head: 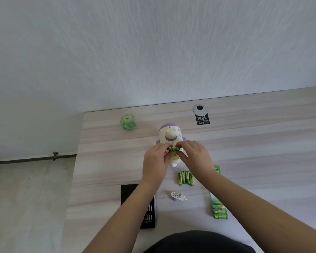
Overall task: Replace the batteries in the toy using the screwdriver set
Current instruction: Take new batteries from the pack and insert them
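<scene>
The white and purple toy (170,134) lies on its front in the middle of the wooden table (263,143), its open battery compartment facing up. My left hand (156,161) pinches one green battery (170,148) at the compartment. My right hand (193,156) pinches a second green battery (177,148) beside it. Several loose green batteries (185,178) lie in a row just in front of the toy. The white battery cover (177,195) rests nearer to me. The black screwdriver set (146,209) lies open at the left, partly hidden by my left forearm.
Green battery packs (219,209) lie at the right front. A green wrapped cube (128,121) sits far left near the table's back edge. A round cable grommet with a black sticker (201,114) is at the back. The table's left edge drops to the floor.
</scene>
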Demonstrator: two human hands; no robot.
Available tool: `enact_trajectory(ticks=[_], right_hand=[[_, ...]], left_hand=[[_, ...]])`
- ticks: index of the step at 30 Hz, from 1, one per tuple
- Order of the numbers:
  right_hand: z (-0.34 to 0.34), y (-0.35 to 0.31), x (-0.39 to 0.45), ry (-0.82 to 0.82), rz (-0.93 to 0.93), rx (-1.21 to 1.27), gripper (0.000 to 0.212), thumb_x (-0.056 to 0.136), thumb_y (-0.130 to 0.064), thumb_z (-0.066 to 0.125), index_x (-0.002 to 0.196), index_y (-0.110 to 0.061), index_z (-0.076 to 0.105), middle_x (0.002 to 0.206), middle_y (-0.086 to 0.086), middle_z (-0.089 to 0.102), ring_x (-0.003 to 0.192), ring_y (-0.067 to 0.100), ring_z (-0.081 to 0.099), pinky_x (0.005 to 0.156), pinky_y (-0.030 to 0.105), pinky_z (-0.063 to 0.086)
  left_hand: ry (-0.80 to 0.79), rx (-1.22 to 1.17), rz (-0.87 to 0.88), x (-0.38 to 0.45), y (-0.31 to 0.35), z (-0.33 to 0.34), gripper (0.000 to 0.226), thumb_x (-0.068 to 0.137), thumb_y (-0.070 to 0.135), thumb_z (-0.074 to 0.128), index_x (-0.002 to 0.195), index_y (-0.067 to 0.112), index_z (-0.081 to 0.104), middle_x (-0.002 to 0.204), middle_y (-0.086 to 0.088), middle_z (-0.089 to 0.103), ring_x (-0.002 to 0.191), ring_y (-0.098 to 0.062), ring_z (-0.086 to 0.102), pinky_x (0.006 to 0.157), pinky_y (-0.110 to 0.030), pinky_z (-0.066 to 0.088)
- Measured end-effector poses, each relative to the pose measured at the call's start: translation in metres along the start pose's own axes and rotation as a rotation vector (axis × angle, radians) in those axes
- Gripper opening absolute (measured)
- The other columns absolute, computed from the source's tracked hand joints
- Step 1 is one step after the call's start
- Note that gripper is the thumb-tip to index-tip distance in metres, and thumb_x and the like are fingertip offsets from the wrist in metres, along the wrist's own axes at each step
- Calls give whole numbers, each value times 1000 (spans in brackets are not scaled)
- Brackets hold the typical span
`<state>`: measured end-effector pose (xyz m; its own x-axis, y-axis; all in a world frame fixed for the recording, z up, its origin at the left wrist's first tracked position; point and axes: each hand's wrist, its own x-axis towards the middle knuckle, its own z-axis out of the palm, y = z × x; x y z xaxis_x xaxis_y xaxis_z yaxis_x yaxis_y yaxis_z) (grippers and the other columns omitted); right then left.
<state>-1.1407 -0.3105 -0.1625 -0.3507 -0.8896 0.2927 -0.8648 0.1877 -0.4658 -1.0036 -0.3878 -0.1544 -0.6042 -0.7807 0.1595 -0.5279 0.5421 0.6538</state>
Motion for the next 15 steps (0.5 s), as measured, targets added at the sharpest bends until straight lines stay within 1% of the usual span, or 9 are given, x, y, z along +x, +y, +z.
enact_trajectory(ticks=[2, 5, 6, 8, 10, 12, 15], right_hand=[[3, 2, 0, -2, -20, -41, 16, 75, -16, 75, 88, -15, 67, 74, -1, 65, 62, 25, 58, 55, 32, 47], [5, 2, 1, -6, -21, -74, 19, 72, -15, 78, 86, -16, 66, 73, -1, 64, 62, 25, 58, 55, 32, 47], [6, 2, 2, -6, -18, -72, 20, 71, -14, 80, 86, -16, 67, 72, -1, 64, 62, 25, 57, 55, 32, 47], [7, 2, 2, 2, -16, -78, 21, 69, -14, 81, 85, -17, 67, 72, -2, 63, 62, 25, 57, 55, 32, 47], [8, 2, 1, 11, -24, -90, 21, 69, -13, 80, 85, -17, 68, 72, -2, 63, 62, 25, 57, 55, 32, 47], [9, 2, 2, 18, -36, -95, 21, 69, -14, 81, 85, -17, 68, 72, -2, 63, 62, 25, 57, 54, 32, 47], [10, 3, 1, 26, -50, -98, 20, 70, -15, 80, 85, -17, 68, 73, -2, 63, 63, 25, 57, 54, 32, 47]], left_hand=[[10, 66, 37, 3, 0, 2, 22, 82, 12, 69, 103, 15, 69, 93, 1, 70, 80, -21, 64, 73, -36, 51], [10, 163, 92, 2, 0, 3, 19, 82, 21, 61, 100, 21, 69, 89, 7, 67, 80, -19, 62, 73, -29, 41], [7, 183, 105, 2, -2, 4, 19, 81, 22, 62, 99, 21, 69, 88, 8, 66, 80, -19, 61, 74, -28, 40], [8, 199, 104, 2, -5, 6, 22, 77, 18, 72, 99, 20, 69, 90, 5, 65, 81, -20, 60, 74, -30, 43], [12, 191, 78, 2, -6, 7, 25, 74, 15, 77, 98, 19, 70, 91, 1, 62, 80, -22, 58, 72, -33, 46], [1, 166, 76, 4, -8, 7, 24, 74, 13, 77, 96, 18, 69, 90, 0, 62, 79, -23, 58, 70, -35, 48], [-26, 116, 75, 5, -11, 6, 23, 76, 12, 74, 97, 17, 69, 89, 1, 65, 83, -24, 61, 73, -36, 49]])
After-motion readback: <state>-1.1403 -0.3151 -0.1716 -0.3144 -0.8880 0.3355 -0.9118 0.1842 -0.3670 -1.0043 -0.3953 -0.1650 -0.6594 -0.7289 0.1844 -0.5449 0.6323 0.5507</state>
